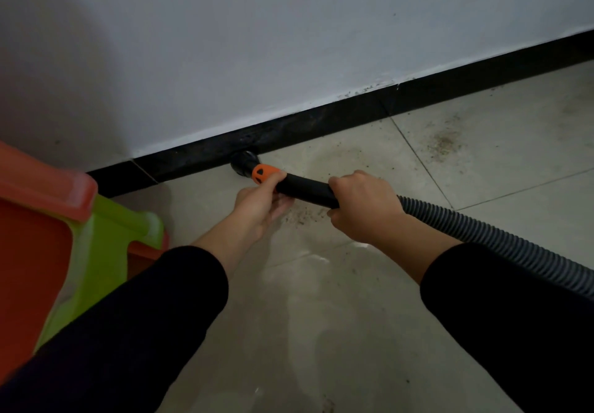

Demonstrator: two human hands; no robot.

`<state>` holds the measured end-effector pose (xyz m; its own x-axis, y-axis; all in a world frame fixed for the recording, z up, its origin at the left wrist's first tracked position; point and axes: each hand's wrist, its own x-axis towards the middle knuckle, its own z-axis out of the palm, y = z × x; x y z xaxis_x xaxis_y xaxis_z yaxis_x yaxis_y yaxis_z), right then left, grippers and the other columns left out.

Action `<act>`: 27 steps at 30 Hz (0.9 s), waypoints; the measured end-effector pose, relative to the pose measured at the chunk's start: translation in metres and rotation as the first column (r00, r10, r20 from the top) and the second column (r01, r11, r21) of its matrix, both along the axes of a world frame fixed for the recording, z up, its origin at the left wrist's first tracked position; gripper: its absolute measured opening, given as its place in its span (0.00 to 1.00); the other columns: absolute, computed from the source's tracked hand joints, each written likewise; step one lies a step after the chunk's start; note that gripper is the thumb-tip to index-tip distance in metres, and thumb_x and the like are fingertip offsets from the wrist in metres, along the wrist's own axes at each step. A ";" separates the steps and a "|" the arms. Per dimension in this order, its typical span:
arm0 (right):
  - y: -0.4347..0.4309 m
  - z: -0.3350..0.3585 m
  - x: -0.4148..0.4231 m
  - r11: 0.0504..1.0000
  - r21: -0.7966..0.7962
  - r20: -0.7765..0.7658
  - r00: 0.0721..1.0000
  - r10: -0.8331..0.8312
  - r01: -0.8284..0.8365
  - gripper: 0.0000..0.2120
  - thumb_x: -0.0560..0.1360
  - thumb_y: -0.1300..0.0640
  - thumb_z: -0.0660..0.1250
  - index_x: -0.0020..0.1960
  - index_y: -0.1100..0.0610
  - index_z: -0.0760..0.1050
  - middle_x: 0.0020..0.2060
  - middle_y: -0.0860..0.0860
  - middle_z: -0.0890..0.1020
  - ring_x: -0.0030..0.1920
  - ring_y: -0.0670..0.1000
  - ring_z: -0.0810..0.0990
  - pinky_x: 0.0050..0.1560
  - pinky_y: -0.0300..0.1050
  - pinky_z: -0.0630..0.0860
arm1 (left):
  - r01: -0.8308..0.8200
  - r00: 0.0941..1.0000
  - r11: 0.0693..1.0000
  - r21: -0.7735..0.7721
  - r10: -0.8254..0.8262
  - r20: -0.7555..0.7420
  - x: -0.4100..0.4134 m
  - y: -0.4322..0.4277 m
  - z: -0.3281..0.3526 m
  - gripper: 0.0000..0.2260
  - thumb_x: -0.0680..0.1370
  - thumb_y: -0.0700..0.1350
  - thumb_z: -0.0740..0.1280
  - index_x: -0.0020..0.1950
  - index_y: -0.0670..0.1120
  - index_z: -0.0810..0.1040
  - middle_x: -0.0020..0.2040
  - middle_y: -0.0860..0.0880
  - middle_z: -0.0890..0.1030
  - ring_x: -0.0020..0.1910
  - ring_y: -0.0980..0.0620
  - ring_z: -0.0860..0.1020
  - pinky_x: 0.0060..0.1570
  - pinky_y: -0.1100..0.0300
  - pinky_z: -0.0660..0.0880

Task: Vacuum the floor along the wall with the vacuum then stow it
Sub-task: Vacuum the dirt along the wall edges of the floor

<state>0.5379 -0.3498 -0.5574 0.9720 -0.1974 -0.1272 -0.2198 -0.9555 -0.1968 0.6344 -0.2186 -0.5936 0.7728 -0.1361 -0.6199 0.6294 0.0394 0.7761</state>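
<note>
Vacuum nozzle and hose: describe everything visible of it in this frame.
The vacuum nozzle is a black, plastic-looking rounded tip at the foot of the black baseboard, on the tiled floor. Behind it come an orange collar and a rigid black tube sloping down to it. The left hand holds the tube by the collar; the right hand grips its rear end, where a ribbed grey hose runs off frame right.

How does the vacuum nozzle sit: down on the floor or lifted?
Down: the nozzle meets the floor against the black baseboard; left hand and right hand grip the tube.
</note>
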 end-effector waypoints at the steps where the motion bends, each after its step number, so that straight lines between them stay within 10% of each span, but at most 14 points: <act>1: -0.001 0.000 -0.001 1.000 -0.001 -0.001 1.000 -0.014 0.014 0.11 0.76 0.54 0.64 0.58 0.54 0.73 0.44 0.52 0.75 0.43 0.51 0.73 0.41 0.44 0.69 | 0.000 1.000 1.000 -0.004 0.000 0.003 -0.001 -0.002 0.000 0.08 0.77 0.44 0.70 0.45 0.40 0.75 0.44 0.42 0.81 0.43 0.49 0.82 0.42 0.62 0.81; 18: -0.016 -0.005 -0.009 0.996 0.071 -0.002 0.999 -0.044 0.044 0.09 0.74 0.52 0.69 0.53 0.52 0.76 0.37 0.49 0.76 0.39 0.50 0.77 0.40 0.43 0.74 | -0.231 0.973 0.972 -0.031 0.230 -0.036 -0.028 -0.025 0.007 0.18 0.74 0.42 0.73 0.59 0.39 0.73 0.51 0.40 0.81 0.41 0.49 0.81 0.34 0.62 0.80; 27: -0.023 0.006 -0.017 0.993 0.121 -0.031 0.999 0.016 -0.013 0.08 0.74 0.51 0.70 0.51 0.52 0.77 0.35 0.47 0.76 0.36 0.46 0.74 0.33 0.38 0.67 | -0.264 0.960 0.963 -0.052 0.257 -0.107 -0.046 -0.021 0.018 0.11 0.74 0.41 0.73 0.50 0.43 0.71 0.46 0.43 0.80 0.42 0.49 0.81 0.45 0.59 0.80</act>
<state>0.5214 -0.3725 -0.5513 0.9698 -0.1646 -0.1801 -0.2141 -0.9281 -0.3045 0.5882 -0.2401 -0.5756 0.7224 0.0191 -0.6912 0.6638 0.2608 0.7010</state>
